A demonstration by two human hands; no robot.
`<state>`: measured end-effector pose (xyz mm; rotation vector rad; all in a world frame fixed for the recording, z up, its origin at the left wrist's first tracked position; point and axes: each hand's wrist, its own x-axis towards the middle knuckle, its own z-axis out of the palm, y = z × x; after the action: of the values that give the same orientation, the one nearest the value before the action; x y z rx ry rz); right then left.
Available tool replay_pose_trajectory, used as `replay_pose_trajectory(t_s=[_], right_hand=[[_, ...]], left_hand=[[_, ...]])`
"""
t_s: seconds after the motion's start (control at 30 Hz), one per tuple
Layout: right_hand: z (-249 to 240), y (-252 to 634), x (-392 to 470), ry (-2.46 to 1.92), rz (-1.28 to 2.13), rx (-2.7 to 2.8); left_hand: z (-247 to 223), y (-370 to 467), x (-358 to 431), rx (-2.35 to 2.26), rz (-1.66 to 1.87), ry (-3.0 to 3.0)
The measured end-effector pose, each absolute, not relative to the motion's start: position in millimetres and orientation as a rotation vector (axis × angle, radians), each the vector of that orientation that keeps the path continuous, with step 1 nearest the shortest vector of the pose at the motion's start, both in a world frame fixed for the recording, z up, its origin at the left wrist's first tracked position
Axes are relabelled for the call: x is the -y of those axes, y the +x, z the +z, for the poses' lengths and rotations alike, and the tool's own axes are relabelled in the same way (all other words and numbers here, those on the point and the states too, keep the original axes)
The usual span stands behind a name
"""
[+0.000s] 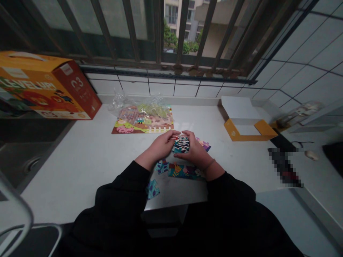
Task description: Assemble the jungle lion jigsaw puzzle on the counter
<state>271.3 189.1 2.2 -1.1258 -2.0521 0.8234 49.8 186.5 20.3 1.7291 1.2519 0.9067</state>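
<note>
A stack of puzzle pieces point(181, 144) is held between my two hands above the white counter. My left hand point(164, 144) closes on the stack's left side, and my right hand point(194, 150) wraps round its right side, thumb along the near edge. Just below lie a teal strip with flowers point(184, 171) and a small blue-teal piece point(162, 166). Another teal piece point(153, 189) rests by my left sleeve. Purple and pink pieces point(203, 144) show partly behind my right hand.
A colourful picture board point(142, 129) with clear plastic wrap point(150, 107) lies at the back. On the left stands a large orange box point(64, 89). An open yellow box point(249, 137) sits at the right, near a pixelated item point(285, 167). The sink point(37, 160) is at left.
</note>
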Motion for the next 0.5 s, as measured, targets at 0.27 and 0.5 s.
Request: replay_pose_trajectory(t_s=[0.27, 0.5], right_hand=[[16.3, 269.1, -184.4, -1.138, 0.749, 2.058], [30.9, 323.7, -174.0, -1.318, 0.701, 1.122]], left_hand=[[21.7, 51.7, -186.1, -1.425, 0.938, 1.617], [18.8, 54.6, -192.4, -1.442, 0.864, 2.04]])
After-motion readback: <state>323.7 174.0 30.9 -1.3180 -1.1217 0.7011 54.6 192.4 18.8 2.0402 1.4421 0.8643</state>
